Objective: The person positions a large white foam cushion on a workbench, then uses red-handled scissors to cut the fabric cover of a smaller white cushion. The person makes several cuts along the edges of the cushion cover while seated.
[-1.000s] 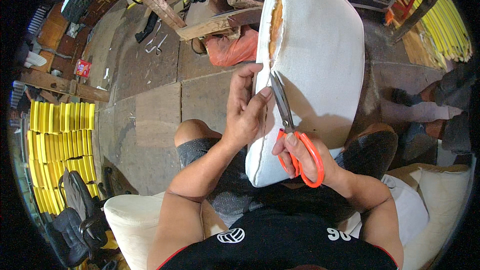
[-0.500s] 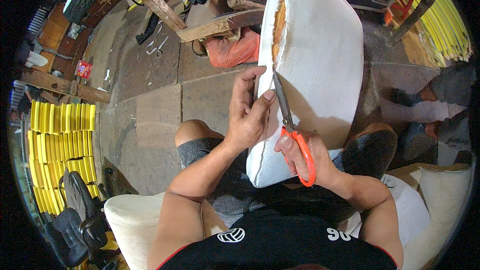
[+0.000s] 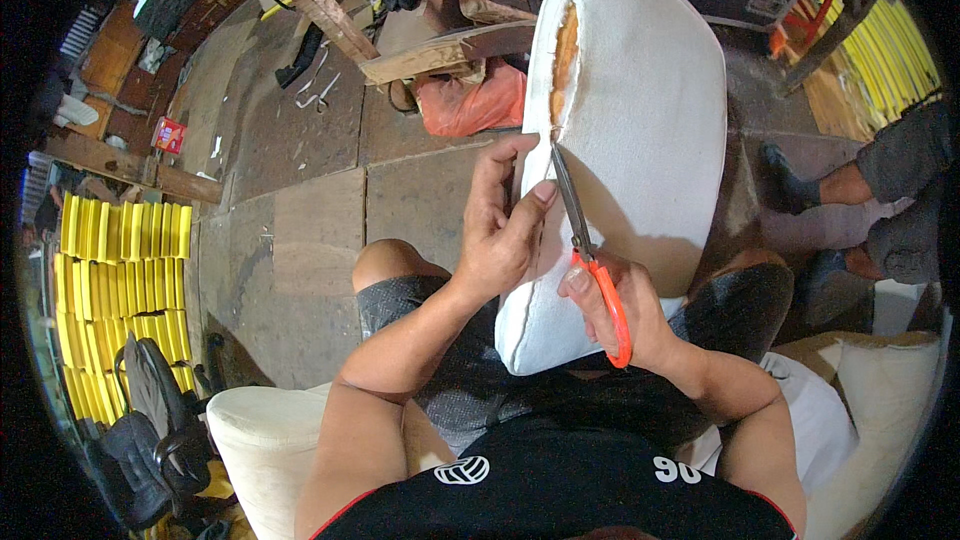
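Observation:
Across my lap stands a white upholstered cushion (image 3: pixel 650 110), its far end leaning away from me. An open slit (image 3: pixel 566 50) along its left seam shows orange-yellow padding. My left hand (image 3: pixel 507 225) pinches the seam edge just below that slit, thumb on the near face and fingers behind. In my right hand (image 3: pixel 628 310) is a pair of scissors (image 3: pixel 601 292) with orange handles and dark blades. The blades look nearly closed, and their tips touch the seam at the lower end of the slit.
A wooden beam (image 3: pixel 450 48) and an orange plastic bag (image 3: pixel 470 100) lie beyond the cushion. Yellow strips are stacked (image 3: pixel 125 290) at left, with more yellow pieces (image 3: pixel 890 60) at far right. Another person's legs (image 3: pixel 850 200) are on the right. Pale cushions (image 3: pixel 262 450) flank me.
The cushion and both hands have shifted very slightly right. The scissor handles have drawn closer together. At right, the other person's legs have moved.

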### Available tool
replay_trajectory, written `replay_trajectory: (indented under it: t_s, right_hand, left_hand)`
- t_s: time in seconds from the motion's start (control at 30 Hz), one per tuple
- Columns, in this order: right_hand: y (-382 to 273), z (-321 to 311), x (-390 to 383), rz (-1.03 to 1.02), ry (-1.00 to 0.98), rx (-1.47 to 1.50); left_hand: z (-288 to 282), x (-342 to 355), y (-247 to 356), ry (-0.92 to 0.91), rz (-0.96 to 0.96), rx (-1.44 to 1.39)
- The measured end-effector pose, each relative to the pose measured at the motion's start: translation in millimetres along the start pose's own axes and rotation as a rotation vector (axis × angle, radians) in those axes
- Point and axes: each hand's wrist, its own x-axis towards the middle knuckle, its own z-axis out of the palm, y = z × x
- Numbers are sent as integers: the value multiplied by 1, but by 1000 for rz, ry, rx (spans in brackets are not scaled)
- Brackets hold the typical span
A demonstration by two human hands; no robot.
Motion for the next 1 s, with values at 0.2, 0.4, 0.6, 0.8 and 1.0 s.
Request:
replay_trajectory:
  t_s: [0.2, 0.4, 0.6, 0.8, 1.0]
  right_hand:
    - [0, 1, 0, -49, 38, -8]
    - [-3, -2, 2, 22, -11, -165]
    - [25, 2, 4, 25, 58, -51]
    - [38, 2, 20, 58, -46, -110]
    - [19, 0, 18, -61, 9, -208]
  left_hand:
    - [0, -2, -2, 6, -11, -37]
    - [-6, -4, -3, 4, -14, -19]
    - [-6, -3, -3, 13, -22, 112]
    - [-17, -8, -2, 80, -90, 1]
    - [-11, 0, -3, 45, -51, -22]
